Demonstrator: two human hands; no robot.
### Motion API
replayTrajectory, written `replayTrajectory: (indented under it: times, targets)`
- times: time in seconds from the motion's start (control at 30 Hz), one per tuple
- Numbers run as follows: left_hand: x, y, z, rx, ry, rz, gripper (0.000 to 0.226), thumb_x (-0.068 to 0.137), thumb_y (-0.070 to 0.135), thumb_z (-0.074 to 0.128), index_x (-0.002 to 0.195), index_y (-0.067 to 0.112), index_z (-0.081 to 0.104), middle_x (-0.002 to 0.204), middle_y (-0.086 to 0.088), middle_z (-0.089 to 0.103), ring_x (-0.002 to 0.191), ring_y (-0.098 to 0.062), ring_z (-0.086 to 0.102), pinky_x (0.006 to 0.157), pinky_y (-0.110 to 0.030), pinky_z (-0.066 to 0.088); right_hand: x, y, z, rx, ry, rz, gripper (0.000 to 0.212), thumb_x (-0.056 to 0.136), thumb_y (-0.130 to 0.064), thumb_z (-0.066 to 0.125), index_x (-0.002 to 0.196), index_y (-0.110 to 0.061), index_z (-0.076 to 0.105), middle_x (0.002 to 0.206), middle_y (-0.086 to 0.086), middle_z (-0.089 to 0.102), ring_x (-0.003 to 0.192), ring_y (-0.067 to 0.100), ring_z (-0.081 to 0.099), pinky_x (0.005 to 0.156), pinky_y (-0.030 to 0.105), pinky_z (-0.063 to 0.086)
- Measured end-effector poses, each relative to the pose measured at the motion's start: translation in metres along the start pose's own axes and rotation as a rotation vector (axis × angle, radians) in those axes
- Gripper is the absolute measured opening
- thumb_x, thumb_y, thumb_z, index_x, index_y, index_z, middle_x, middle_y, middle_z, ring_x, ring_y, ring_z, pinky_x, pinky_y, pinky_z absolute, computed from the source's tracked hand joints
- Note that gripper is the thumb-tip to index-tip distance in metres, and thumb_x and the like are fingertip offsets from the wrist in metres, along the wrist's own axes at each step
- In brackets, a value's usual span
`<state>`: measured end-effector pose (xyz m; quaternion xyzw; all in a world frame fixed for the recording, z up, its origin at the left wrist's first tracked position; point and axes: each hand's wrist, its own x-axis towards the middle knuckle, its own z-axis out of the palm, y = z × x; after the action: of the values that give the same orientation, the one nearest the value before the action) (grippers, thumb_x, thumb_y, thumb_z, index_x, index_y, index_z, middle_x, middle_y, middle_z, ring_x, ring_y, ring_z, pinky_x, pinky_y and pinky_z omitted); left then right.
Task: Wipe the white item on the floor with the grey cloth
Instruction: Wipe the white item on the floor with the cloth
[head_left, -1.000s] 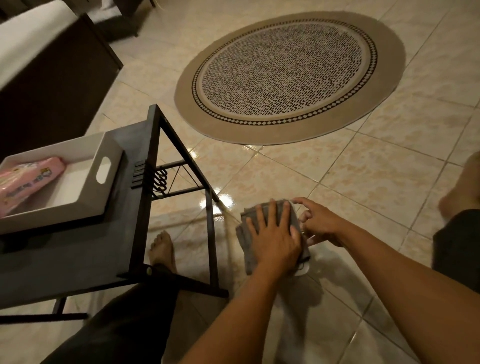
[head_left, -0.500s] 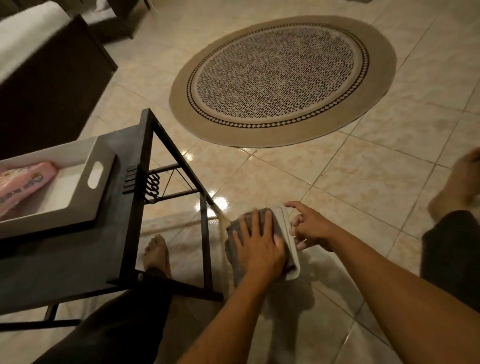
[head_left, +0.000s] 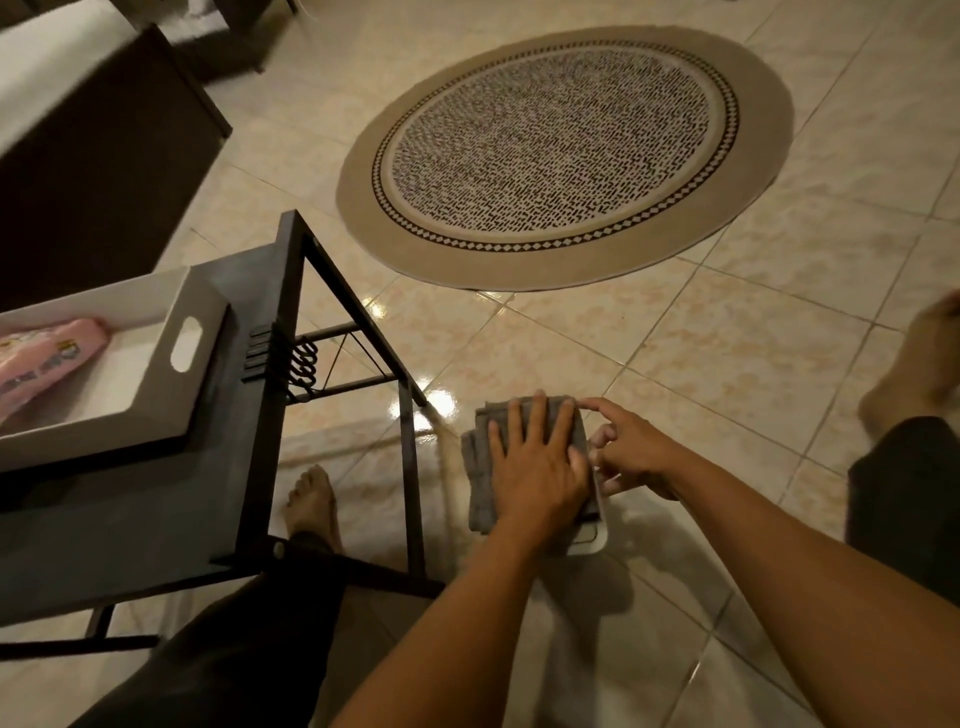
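A grey cloth (head_left: 480, 467) lies folded on a flat white item (head_left: 592, 540) on the tiled floor. Only the item's right edge and near corner show from under the cloth. My left hand (head_left: 535, 467) presses flat on the cloth, fingers spread and pointing away from me. My right hand (head_left: 626, 452) rests at the item's right edge, fingertips touching that edge, index finger stretched toward its far corner.
A dark metal side table (head_left: 218, 447) stands just left of the cloth, carrying a white tray (head_left: 200, 374) with a pink packet (head_left: 47, 358). My bare feet (head_left: 311, 499) flank the work spot. A round patterned rug (head_left: 566, 150) lies further ahead; dark furniture (head_left: 93, 171) sits far left.
My left hand has slid the cloth toward me and left, then back away across the item, so its far end is covered again. My right hand stays at the right edge.
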<state>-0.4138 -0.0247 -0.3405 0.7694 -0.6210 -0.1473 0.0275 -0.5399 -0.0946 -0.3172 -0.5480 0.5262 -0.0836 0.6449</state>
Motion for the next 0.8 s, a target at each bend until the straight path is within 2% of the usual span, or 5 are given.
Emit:
replayTrajectory:
  times: [0.3,0.4,0.53,0.63,0.8]
  targets:
    - [-0.006,-0.002,0.0,-0.008,-0.021,-0.045,0.064,0.101,0.047,0.017,0.157,0.036,-0.01,0.165,-0.001,-0.021,0.15,-0.029,-0.023,0.12,-0.059,-0.01,0.002,0.0,0.007,0.013,0.0,-0.002,0.077,0.086,0.017,0.046,0.143,-0.035,0.041,0.089,0.011,0.052,0.069,0.02,0.056,0.06,0.037,0.061]
    - [-0.008,-0.023,-0.005,-0.086,0.012,-0.215,0.064,0.102,0.044,0.019,0.157,0.033,-0.012,0.166,-0.004,-0.019,0.151,-0.03,-0.019,0.121,-0.056,-0.01,0.001,0.001,0.008,0.018,0.005,-0.006,0.076,0.088,0.016,0.051,0.145,-0.034,0.039,0.092,0.012,0.052,0.067,0.02,0.06,0.057,0.036,0.061]
    - [-0.054,0.0,0.007,-0.049,-0.029,-0.213,0.07,0.085,0.051,-0.005,0.15,0.034,-0.025,0.163,-0.005,-0.028,0.148,-0.033,-0.026,0.118,-0.056,-0.017,0.004,-0.003,0.01,0.024,-0.009,0.005,0.077,0.086,0.018,0.048,0.141,-0.034,0.043,0.088,0.01,0.051,0.067,0.022,0.057,0.058,0.038,0.061]
    - [-0.041,0.012,0.014,-0.037,-0.004,-0.125,0.065,0.092,0.052,0.001,0.152,0.036,-0.02,0.162,-0.002,-0.028,0.149,-0.031,-0.026,0.118,-0.055,-0.017,0.003,-0.004,0.01,-0.01,0.008,0.004,0.078,0.084,0.019,0.044,0.142,-0.034,0.043,0.084,0.008,0.051,0.069,0.021,0.053,0.053,0.033,0.057]
    - [-0.052,-0.008,0.009,-0.043,0.022,-0.308,0.067,0.094,0.047,0.009,0.153,0.033,-0.019,0.164,-0.006,-0.024,0.151,-0.033,-0.02,0.118,-0.052,-0.017,-0.002,0.0,0.011,0.043,0.028,0.01,0.076,0.087,0.017,0.051,0.145,-0.031,0.041,0.088,0.01,0.051,0.062,0.018,0.057,0.049,0.032,0.058]
